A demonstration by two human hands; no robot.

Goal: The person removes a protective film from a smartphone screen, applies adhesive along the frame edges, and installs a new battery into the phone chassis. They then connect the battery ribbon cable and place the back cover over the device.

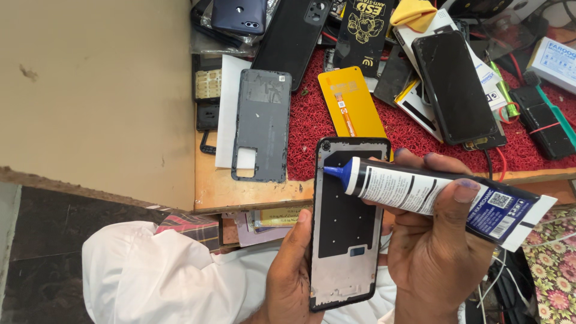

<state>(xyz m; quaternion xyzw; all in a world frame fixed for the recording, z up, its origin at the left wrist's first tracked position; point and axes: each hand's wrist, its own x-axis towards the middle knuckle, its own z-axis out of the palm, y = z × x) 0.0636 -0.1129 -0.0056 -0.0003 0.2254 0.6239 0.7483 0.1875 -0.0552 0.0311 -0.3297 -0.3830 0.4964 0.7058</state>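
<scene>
Both busy: left hand (288, 276) gripping phone frame (347, 222), wrist cut off; right hand (435, 240) squeezing glue tube (432, 193), nozzle at frame's top-left corner.

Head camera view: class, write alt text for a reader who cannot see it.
A right hand holds a glue tube with its blue nozzle at the upper left edge of a phone frame gripped upright by the left hand. Behind them, a red mat carries phone back covers and a dark phone.
</scene>
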